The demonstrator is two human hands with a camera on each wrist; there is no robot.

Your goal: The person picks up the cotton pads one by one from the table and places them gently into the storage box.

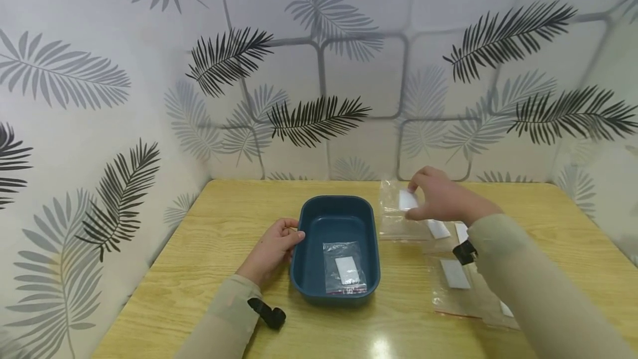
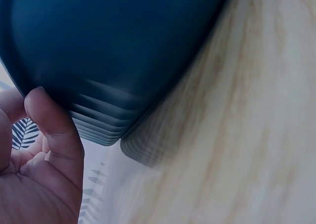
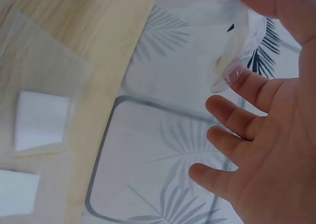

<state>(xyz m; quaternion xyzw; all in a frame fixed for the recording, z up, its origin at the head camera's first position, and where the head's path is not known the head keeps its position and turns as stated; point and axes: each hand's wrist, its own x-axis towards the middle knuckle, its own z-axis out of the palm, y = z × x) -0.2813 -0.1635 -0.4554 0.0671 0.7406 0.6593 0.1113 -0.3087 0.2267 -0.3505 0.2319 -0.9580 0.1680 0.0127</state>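
A dark blue rectangular tray (image 1: 310, 248) sits on the table, and a clear zip bag (image 1: 331, 270) with a white piece inside lies in it. My left hand (image 1: 271, 248) grips the tray's left rim between thumb and fingers, also visible in the left wrist view (image 2: 49, 160). To the right of the tray, my right hand (image 1: 446, 198) pinches a clear bag (image 1: 391, 220) holding a white piece. In the right wrist view that bag (image 3: 242, 46) is between the thumb and index finger of my hand (image 3: 266, 120), the other fingers spread.
Several more clear bags with white pieces lie on the table to the right, including one bag (image 1: 438, 298) in front of my right forearm's left side. A patterned wall (image 1: 349, 154) rises behind the table's back edge. The wooden tabletop (image 1: 199, 270) extends left of the tray.
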